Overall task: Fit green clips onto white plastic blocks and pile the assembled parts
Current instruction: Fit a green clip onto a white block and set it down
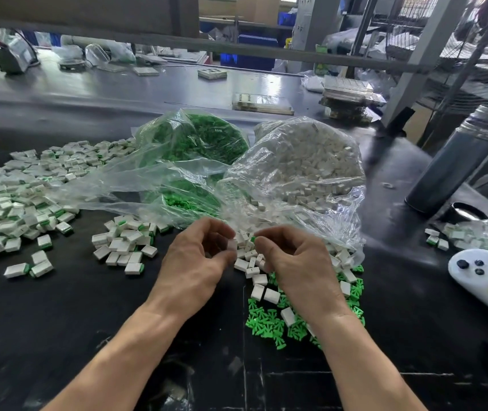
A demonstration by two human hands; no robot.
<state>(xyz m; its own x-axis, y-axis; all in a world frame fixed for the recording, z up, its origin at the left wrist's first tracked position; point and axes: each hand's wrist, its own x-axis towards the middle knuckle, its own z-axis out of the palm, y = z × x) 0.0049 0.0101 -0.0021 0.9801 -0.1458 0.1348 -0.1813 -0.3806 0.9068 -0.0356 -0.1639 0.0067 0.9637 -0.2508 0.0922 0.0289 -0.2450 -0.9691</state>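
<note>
White block (232,244), pinched in the left hand (198,259) above the worktop (88,315); right hand (291,259) nips a green clip (253,239) just beside it. Both look light, stiff, small and probably fumble-prone: hold the block's flat sides, the clip's tail.

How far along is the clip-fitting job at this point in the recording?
Done: a large pile of assembled parts lies at left, with a smaller cluster nearer the hands. In hand: the left hand pinches a white block and the right hand a green clip, not yet joined. Left: the bag of green clips and the bag of white blocks look well filled, so much remains.
</note>
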